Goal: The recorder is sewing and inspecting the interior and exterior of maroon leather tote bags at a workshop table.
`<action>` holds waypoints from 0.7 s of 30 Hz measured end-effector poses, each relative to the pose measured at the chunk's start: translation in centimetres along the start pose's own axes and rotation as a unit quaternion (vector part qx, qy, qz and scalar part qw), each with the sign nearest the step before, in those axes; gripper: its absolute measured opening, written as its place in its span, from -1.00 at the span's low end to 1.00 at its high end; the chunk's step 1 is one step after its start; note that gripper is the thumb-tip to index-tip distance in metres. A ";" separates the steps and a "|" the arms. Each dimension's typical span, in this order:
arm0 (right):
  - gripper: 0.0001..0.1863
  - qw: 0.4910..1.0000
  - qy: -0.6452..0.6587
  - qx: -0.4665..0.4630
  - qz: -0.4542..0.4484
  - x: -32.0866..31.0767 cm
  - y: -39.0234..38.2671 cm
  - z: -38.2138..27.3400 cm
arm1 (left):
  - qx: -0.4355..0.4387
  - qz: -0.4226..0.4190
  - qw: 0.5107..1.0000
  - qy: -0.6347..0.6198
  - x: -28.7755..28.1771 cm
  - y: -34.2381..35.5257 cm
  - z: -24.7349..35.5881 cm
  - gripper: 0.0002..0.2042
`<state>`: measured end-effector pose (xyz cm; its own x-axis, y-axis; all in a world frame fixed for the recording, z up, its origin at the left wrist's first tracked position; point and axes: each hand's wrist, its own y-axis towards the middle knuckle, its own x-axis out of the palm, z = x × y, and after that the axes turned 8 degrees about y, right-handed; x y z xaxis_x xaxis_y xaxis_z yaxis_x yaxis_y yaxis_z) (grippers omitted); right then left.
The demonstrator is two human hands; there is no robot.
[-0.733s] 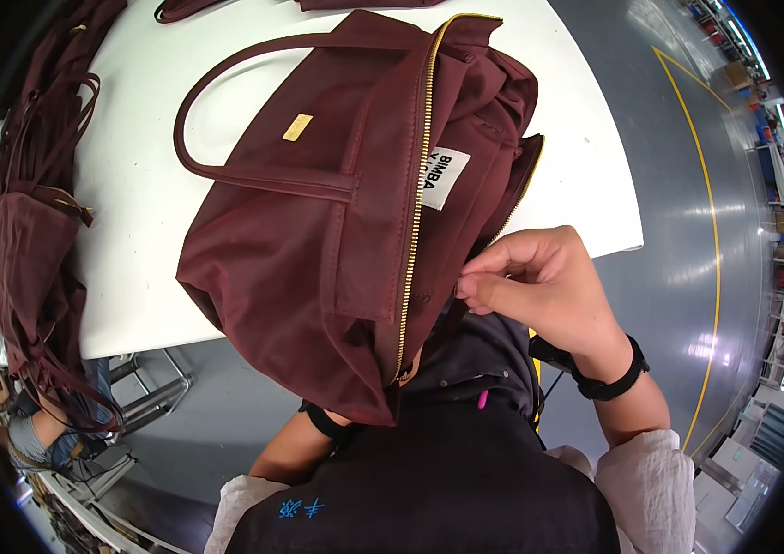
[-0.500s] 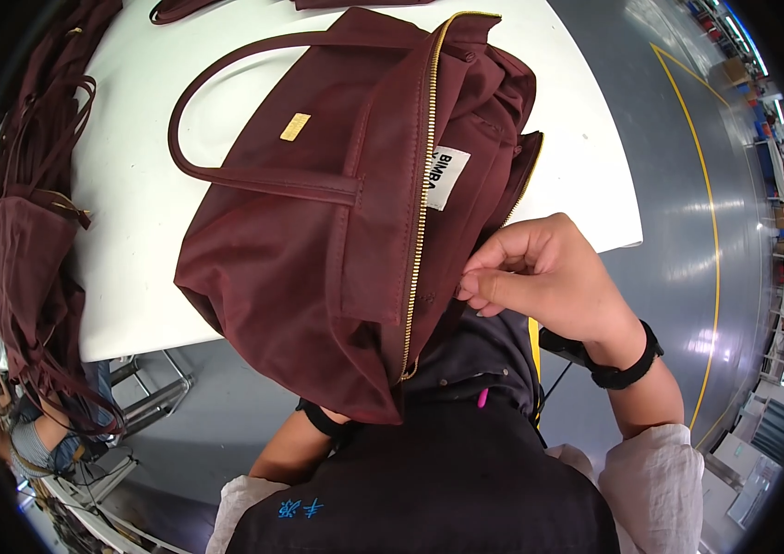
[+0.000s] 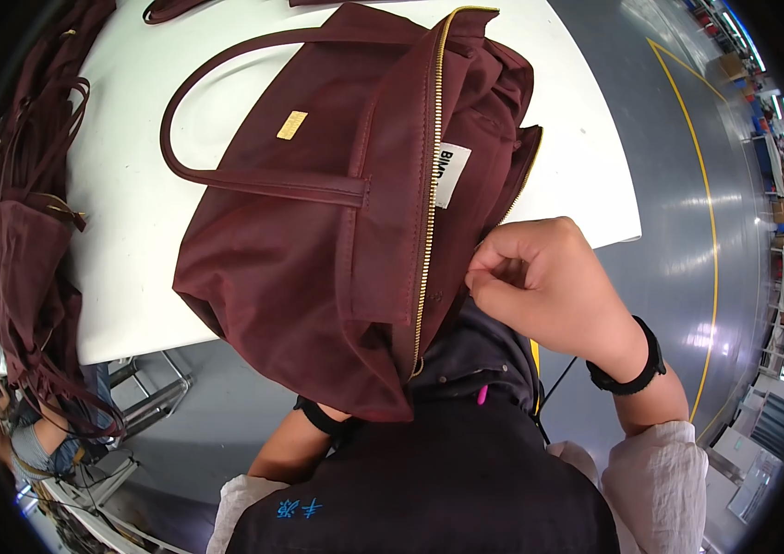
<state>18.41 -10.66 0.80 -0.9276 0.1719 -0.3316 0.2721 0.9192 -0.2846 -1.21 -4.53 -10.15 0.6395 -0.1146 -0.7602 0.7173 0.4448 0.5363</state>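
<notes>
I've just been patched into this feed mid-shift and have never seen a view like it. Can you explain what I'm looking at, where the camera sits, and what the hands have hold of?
There is no machine here: a person works with bare hands. The camera sits on their head and looks down, and its fisheye lens bends straight edges, so the white table looks curved. The dark shape at the bottom is the person's own clothing. A dark red handbag hangs partly over the table's near edge, with a gold zipper along its top and a white label beside it. The right hand, a black band on its wrist, pinches something small at the bag's edge; I cannot tell what. The left hand is hidden under the bag; only its forearm shows. More dark red bags hang at the left.
</notes>
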 end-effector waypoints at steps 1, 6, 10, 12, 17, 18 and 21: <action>-0.94 0.997 -0.068 -0.028 0.013 0.2 0.0 -0.2 | 0.000 0.000 1.000 -0.001 0.2 0.3 -0.2 -0.65; -0.87 0.976 -0.160 -0.131 0.073 1.5 0.1 0.4 | 0.000 -0.001 1.000 -0.003 0.6 0.5 -0.3 -0.65; -0.85 0.956 -0.211 -0.170 0.114 2.1 0.0 0.3 | -0.002 0.001 1.000 -0.003 0.7 0.3 -0.1 -0.65; -0.84 0.948 -0.225 -0.187 0.124 2.2 0.1 0.7 | -0.003 0.002 1.000 -0.004 0.9 0.5 0.0 -0.65; -0.86 0.947 -0.212 -0.204 0.128 1.7 0.1 0.9 | -0.005 0.005 1.000 -0.005 0.5 -0.1 0.2 -0.64; -0.89 0.965 -0.133 -0.179 0.137 1.5 0.1 1.2 | -0.005 0.006 1.000 -0.005 0.3 -0.4 0.5 -0.64; -0.96 0.988 -0.025 -0.112 0.104 0.5 -0.2 1.9 | -0.009 0.008 1.000 -0.003 0.5 -0.6 0.5 -0.64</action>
<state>18.35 -11.46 -1.00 -0.8416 0.3533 -0.4084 0.3874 0.9219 -0.0008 -1.16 -5.26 -10.64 0.6521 -0.1125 -0.7497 0.7023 0.4621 0.5415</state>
